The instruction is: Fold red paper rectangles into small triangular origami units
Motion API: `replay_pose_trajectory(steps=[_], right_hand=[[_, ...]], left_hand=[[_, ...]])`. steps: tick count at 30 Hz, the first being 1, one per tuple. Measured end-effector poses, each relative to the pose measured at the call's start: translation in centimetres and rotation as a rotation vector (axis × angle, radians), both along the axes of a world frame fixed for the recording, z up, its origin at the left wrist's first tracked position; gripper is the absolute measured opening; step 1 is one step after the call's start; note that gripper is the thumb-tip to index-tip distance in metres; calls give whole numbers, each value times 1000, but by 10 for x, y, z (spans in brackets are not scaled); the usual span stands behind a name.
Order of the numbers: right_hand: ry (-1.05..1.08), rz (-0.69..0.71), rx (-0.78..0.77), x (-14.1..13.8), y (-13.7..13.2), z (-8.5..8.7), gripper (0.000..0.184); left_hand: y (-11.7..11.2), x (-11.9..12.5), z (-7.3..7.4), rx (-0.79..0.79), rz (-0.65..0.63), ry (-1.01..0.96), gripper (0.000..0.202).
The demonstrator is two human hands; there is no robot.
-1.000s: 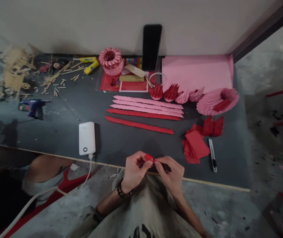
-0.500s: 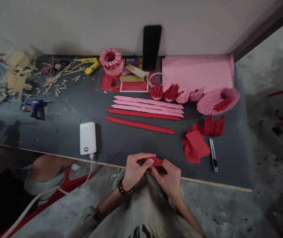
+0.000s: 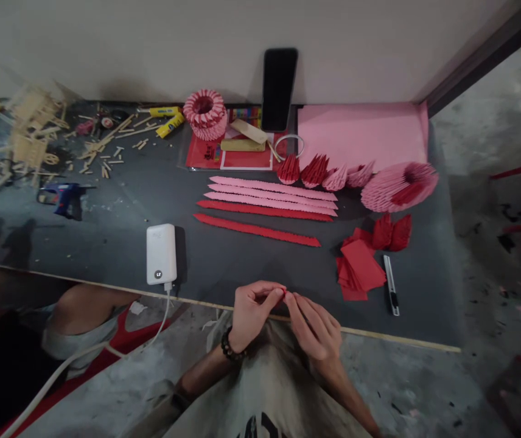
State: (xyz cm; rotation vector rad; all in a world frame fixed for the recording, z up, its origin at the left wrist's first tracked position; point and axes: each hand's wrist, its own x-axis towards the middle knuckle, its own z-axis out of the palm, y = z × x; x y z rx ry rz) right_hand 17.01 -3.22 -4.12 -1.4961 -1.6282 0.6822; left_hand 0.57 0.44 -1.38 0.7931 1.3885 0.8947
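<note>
Between my fingertips, over the table's near edge, is a small folded red paper piece [image 3: 283,292], mostly hidden by my fingers. My left hand [image 3: 255,310], with a beaded bracelet on its wrist, pinches the paper between thumb and forefinger. The fingertips of my right hand [image 3: 318,328] press together at the paper's right end, its fingers fairly straight. Right of my hands lies a loose stack of red paper rectangles [image 3: 361,266]. Beside that stack is a white box cutter [image 3: 391,285]. Folded red paper pieces [image 3: 392,231] stand just behind the stack.
Red paper strips [image 3: 257,229] and pink paper strips [image 3: 273,188] lie mid-table. A white power bank [image 3: 160,254] with its cable sits left. Farther off are a glue gun [image 3: 64,198], a phone [image 3: 279,89] and a pink paper ring [image 3: 204,114]. Another person's knee [image 3: 89,307] is at left.
My right hand has shifted slightly right and its fingers have straightened. Less of the red paper shows between my fingertips. My left hand keeps its pinch.
</note>
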Motion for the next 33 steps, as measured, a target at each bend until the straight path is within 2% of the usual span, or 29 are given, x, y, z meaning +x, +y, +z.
replay_pose_trajectory(steps=[3, 5, 10, 13, 16, 20, 23, 28, 33], right_hand=[[-330, 200, 203, 6, -4, 1, 50], [-410, 239, 273, 7, -3, 1, 55], [-184, 131, 225, 2, 2, -1, 51], [-107, 38, 211, -5, 5, 2, 43], [12, -62, 71, -11, 11, 12, 29], [151, -61, -153, -15, 17, 22, 12], [174, -80, -199, -16, 18, 23, 10], [217, -143, -256, -18, 17, 21, 8], [310, -169, -345, -22, 16, 19, 15]], left_hand=[[-2, -2, -1, -34, 18, -70, 28], [-4, -2, -3, -56, 33, -110, 28], [-3, 0, -4, -68, 58, -172, 25], [-3, 1, -1, -33, 32, -118, 23], [-4, 2, 0, 42, 18, 25, 22], [-5, 5, -1, 129, 46, 212, 20], [-6, 4, -2, 140, 29, 261, 19], [-7, -1, 4, 119, -77, 197, 25], [-7, -7, 10, 205, -111, 357, 18]])
